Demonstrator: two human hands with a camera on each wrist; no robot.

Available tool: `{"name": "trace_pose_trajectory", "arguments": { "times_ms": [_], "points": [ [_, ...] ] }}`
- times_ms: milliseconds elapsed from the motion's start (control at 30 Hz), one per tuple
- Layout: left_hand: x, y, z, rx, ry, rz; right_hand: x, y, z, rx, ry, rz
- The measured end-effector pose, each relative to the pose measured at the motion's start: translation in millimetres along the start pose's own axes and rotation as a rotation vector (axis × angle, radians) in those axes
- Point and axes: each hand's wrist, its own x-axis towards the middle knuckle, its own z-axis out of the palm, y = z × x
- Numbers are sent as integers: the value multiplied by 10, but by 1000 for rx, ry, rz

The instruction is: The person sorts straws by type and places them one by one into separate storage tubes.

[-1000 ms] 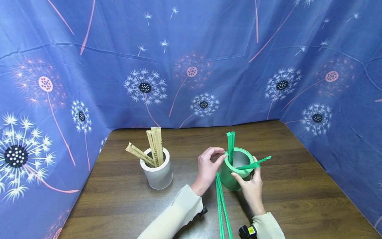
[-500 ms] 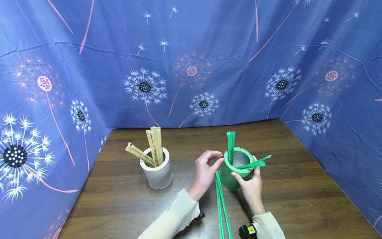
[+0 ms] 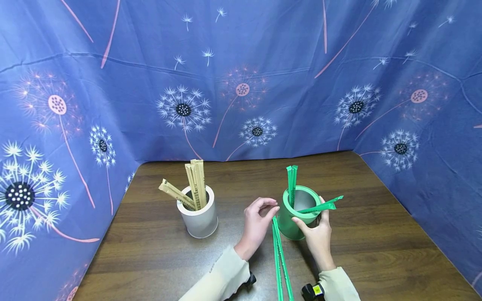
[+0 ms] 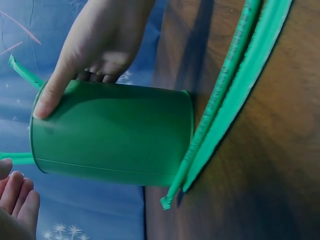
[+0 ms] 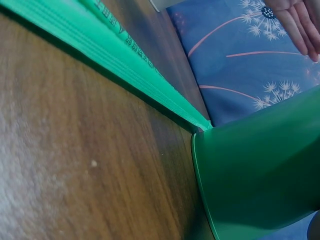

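Note:
My right hand grips the side of a green cup, thumb near the rim and fingers around the far right side. Inside the cup, slim green-wrapped sticks stand upright at the left, and others lean out over the right rim. Left of the cup hovers my left hand, fingers loosely bent, holding nothing; the left wrist view shows its fingers beside the cup's mouth. Two long green-wrapped sticks lie on the table, their far ends by the cup's base.
A pale grey cup stands to the left, with several tan-wrapped sticks in it, some leaning left. The wooden table ends at a blue dandelion-print cloth behind and at both sides.
My left hand has drawn back from the green cup's left rim, toward me and slightly left. The right hand keeps its grip on the cup; the sticks leaning right have spread slightly apart.

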Motion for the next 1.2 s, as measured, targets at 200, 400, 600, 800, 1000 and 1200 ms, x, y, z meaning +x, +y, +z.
{"name": "trace_pose_trajectory", "arguments": {
  "times_ms": [200, 400, 600, 800, 1000, 1200],
  "points": [
    [-75, -36, -40, -10, -22, -42, -11, -19, 3, -3, 3, -3],
    [-143, -122, -30, -13, -23, -85, -13, -12, 9, -11, 9, -15],
    [-189, -185, -11, -13, -13, -134, -10, -1, 12, 4, 15, -29],
    [-214, -224, -12, -33, -8, -148, -10, 2, 2, -2, 12, -22],
    [-243, -253, -10, -41, -19, -165, -14, -10, -4, -11, 8, -5],
    [-263, -251, -1, -51, -16, -186, -10, -11, -10, -7, 1, 1]
  ]
}}
